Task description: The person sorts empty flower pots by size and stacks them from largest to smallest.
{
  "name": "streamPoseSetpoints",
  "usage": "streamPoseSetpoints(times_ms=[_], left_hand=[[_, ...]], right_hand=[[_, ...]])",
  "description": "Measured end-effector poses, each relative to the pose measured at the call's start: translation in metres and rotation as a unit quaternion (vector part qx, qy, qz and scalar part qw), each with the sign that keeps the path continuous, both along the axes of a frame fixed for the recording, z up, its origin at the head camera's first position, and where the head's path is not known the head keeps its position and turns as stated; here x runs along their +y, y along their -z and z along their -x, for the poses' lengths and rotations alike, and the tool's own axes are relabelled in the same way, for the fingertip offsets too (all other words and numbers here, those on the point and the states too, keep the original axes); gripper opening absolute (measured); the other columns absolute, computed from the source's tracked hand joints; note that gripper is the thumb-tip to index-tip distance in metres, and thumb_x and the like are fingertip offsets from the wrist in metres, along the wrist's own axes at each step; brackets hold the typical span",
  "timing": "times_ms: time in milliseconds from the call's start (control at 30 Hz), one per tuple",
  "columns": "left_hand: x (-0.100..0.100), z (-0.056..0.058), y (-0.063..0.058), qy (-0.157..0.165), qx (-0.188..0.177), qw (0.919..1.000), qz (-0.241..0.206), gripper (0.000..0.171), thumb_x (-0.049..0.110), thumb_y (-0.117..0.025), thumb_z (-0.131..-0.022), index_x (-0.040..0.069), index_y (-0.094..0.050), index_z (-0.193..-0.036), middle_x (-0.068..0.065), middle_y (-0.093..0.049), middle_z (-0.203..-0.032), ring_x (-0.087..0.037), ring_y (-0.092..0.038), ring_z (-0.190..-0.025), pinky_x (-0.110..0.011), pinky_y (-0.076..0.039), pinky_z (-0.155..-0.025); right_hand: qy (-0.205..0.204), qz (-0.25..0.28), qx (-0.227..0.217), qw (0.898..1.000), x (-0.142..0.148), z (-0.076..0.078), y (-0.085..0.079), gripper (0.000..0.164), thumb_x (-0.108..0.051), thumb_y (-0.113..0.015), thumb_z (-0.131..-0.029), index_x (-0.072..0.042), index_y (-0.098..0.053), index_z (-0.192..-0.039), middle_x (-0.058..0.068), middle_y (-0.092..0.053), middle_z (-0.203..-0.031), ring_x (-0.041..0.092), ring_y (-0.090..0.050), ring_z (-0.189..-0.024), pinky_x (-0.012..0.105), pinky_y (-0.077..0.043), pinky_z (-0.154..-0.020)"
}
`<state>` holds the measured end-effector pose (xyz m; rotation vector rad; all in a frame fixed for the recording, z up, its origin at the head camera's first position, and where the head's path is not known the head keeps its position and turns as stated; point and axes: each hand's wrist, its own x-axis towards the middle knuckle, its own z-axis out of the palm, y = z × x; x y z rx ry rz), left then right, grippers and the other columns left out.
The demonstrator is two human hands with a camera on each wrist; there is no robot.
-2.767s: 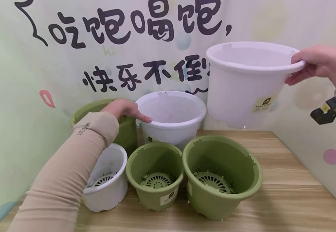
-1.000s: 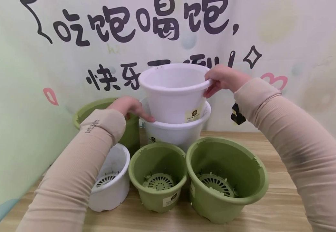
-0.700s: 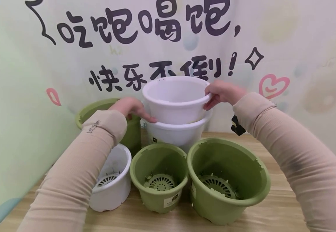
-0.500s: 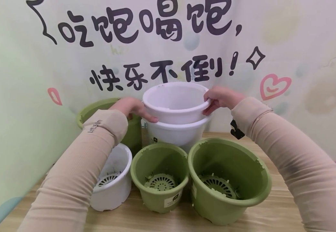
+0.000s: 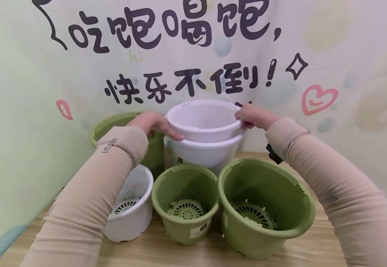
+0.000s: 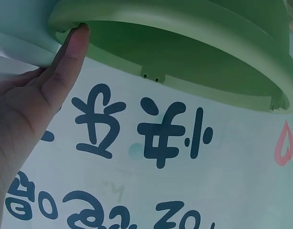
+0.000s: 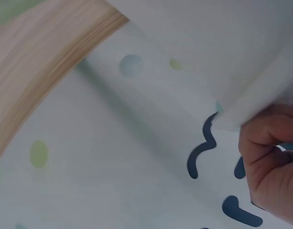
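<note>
Two white flower pots are nested at the back of the table, the upper white pot (image 5: 203, 116) sitting deep inside the lower white pot (image 5: 203, 152). At the upper pot's right rim my right hand (image 5: 255, 116) grips with curled fingers; the right wrist view shows the hand (image 7: 272, 162) bent at the rim. My left hand (image 5: 153, 124) lies between the stack and a large green pot (image 5: 154, 154). Its thumb rests on the lower pot's left rim. In the left wrist view its straight fingers (image 6: 72, 59) reach the green pot's rim (image 6: 175, 26).
In the front row stand a small white pot (image 5: 131, 218), a small green pot (image 5: 184, 226) and a bigger, tilted green pot (image 5: 253, 241). They stand on a wood-grain table (image 5: 317, 248). Behind hangs a white cloth (image 5: 280, 37) with black lettering.
My right hand brought the upper white pot from the right over the lower one and lowered it inside. In the last half second it sank slightly further. My left hand stayed put.
</note>
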<state>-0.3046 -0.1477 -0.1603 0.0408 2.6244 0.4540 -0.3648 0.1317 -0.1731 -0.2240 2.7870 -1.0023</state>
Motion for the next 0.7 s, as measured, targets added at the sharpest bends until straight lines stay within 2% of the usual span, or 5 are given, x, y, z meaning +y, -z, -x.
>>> streamPoseSetpoints(times_ms=[100, 200, 267, 467, 700], left_hand=[[0.0016, -0.0001, -0.0001, -0.008, -0.002, 1.0, -0.002, 0.085, 0.055, -0.064, -0.077, 0.006, -0.029, -0.138, -0.017, -0.031, -0.142, -0.035, -0.038, -0.121, -0.043, -0.039, -0.098], [0.0028, -0.0012, -0.0013, -0.027, -0.002, 0.9996, -0.005, 0.088, 0.056, -0.066, -0.074, 0.007, -0.03, -0.137, -0.018, -0.033, -0.14, -0.036, -0.039, -0.12, -0.044, -0.039, -0.098], [0.0028, -0.0015, -0.0021, -0.028, -0.005, 0.9996, 0.0, 0.088, 0.057, -0.065, -0.074, 0.007, -0.03, -0.138, -0.018, -0.033, -0.139, -0.037, -0.039, -0.121, -0.044, -0.039, -0.098], [0.0004, -0.0014, -0.0024, -0.024, -0.013, 0.9996, 0.007, 0.088, 0.058, -0.064, -0.074, 0.007, -0.03, -0.137, -0.018, -0.034, -0.139, -0.036, -0.038, -0.122, -0.046, -0.037, -0.099], [-0.0009, -0.0007, -0.0013, -0.021, -0.012, 0.9997, 0.002, 0.087, 0.058, -0.064, -0.075, 0.006, -0.03, -0.136, -0.019, -0.034, -0.138, -0.037, -0.039, -0.121, -0.045, -0.037, -0.1]], right_hand=[[0.007, -0.013, 0.012, 1.0, 0.0009, -0.0001, 0.0046, 0.012, -0.003, -0.038, -0.078, -0.002, -0.042, -0.066, 0.0, -0.036, -0.047, 0.01, -0.031, -0.039, 0.02, -0.027, -0.039], [0.01, -0.029, 0.028, 0.999, 0.0016, -0.0008, 0.0063, 0.015, -0.004, -0.037, -0.079, -0.006, -0.039, -0.065, -0.001, -0.035, -0.046, 0.01, -0.029, -0.038, 0.02, -0.026, -0.038], [0.0, -0.055, 0.048, 0.997, 0.002, 0.0002, 0.0063, 0.015, -0.005, -0.036, -0.079, -0.006, -0.04, -0.065, 0.0, -0.037, -0.049, 0.01, -0.031, -0.04, 0.021, -0.027, -0.04], [-0.029, -0.156, 0.093, 0.983, 0.0004, 0.005, 0.0055, 0.014, -0.009, -0.038, -0.079, -0.005, -0.046, -0.068, 0.001, -0.04, -0.056, 0.013, -0.035, -0.047, 0.022, -0.03, -0.045], [-0.041, -0.237, 0.119, 0.963, -0.0033, 0.0067, 0.008, 0.019, -0.012, -0.039, -0.081, -0.007, -0.047, -0.064, 0.003, -0.045, -0.058, 0.017, -0.041, -0.054, 0.025, -0.033, -0.051]])
